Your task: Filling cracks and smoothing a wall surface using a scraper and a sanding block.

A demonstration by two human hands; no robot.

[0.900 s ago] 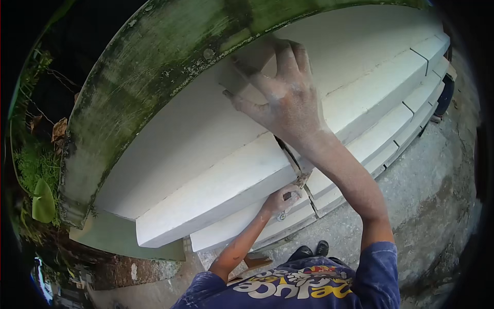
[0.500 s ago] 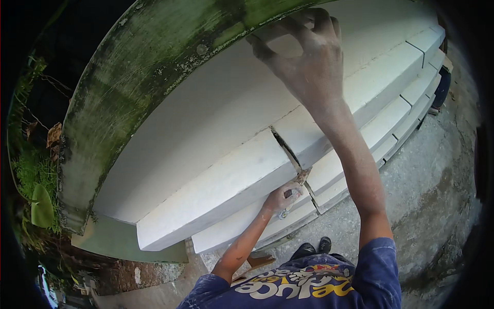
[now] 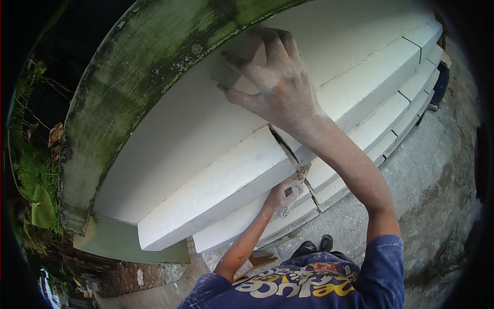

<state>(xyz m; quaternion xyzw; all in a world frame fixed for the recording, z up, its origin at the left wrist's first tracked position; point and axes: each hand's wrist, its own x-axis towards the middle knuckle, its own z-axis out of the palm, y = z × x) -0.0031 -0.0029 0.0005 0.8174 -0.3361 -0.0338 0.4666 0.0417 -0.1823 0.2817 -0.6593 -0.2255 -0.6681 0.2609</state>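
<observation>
High on the white wall (image 3: 170, 139), my right hand (image 3: 283, 82) is closed on a thin greyish, square-edged piece (image 3: 224, 74) that looks like sandpaper. The piece lies against the wall, and motion blurs it and the fingertips. Lower down, my left hand (image 3: 284, 193) is wrapped round a putty knife (image 3: 303, 172). Its stained blade points up toward a dark vertical gap (image 3: 282, 144) in the stepped white ledges (image 3: 216, 188). The rounded handle end shows below my fist. White dust coats both hands.
A mossy green concrete slab (image 3: 123, 103) curves above the wall. Plants (image 3: 41, 201) grow at the far left. The ledges run off to the right, where a dark-clothed person (image 3: 440, 85) is partly visible. My shoes stand on rough concrete ground (image 3: 411, 185).
My right hand has moved left and down across the wall with the greyish piece, out from beneath the slab's edge. My left hand has stayed nearly still with the putty knife.
</observation>
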